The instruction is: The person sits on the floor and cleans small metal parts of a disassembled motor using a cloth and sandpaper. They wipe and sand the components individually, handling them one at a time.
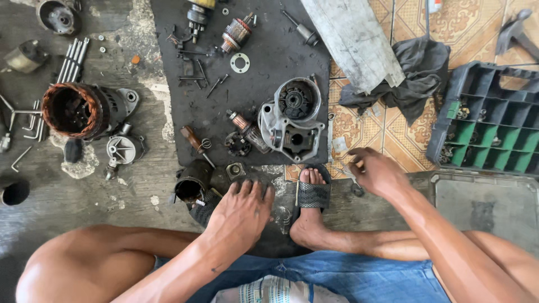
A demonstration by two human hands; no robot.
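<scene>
While the left hand [238, 210] rests flat and empty on the black mat [264, 50], the right hand [377, 171] pinches something small that I cannot identify. A grey motor housing [292, 120] lies at twelve o'clock from the left hand.

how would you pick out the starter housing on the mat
Find the black mat on the floor ahead of the person's feet. Near its right front corner sits the housing, a grey cast metal shell with a round open bowl showing a dark gear. It is the biggest piece on the mat; the copper-wound armature beside it is slimmer.
</scene>
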